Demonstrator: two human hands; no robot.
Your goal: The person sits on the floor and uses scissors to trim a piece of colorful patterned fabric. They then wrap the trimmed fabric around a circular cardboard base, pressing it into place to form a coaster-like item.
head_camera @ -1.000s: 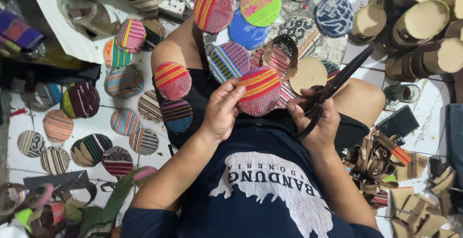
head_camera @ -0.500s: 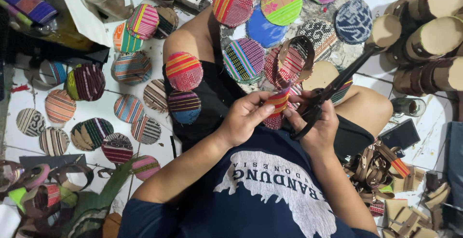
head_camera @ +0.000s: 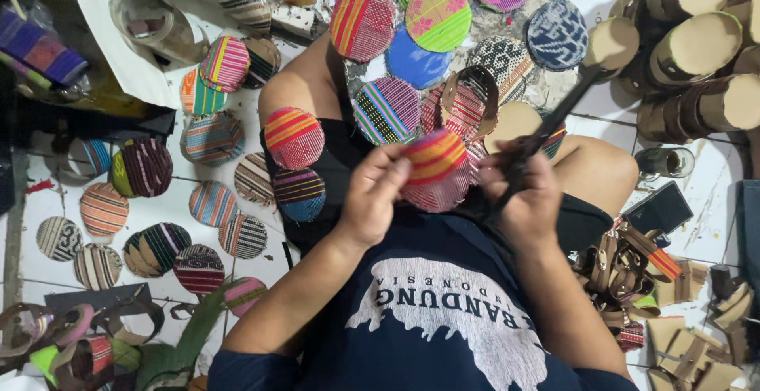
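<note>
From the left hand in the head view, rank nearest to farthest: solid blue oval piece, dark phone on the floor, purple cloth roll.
From the left hand:
1. Blue oval piece, just beyond it.
2. Dark phone, right side.
3. Purple cloth roll, far left.

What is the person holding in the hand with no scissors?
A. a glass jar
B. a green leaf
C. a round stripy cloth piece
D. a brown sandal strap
C: the left hand pinches a round striped cloth piece in red, orange and yellow, while the right hand grips the black scissors.
</note>
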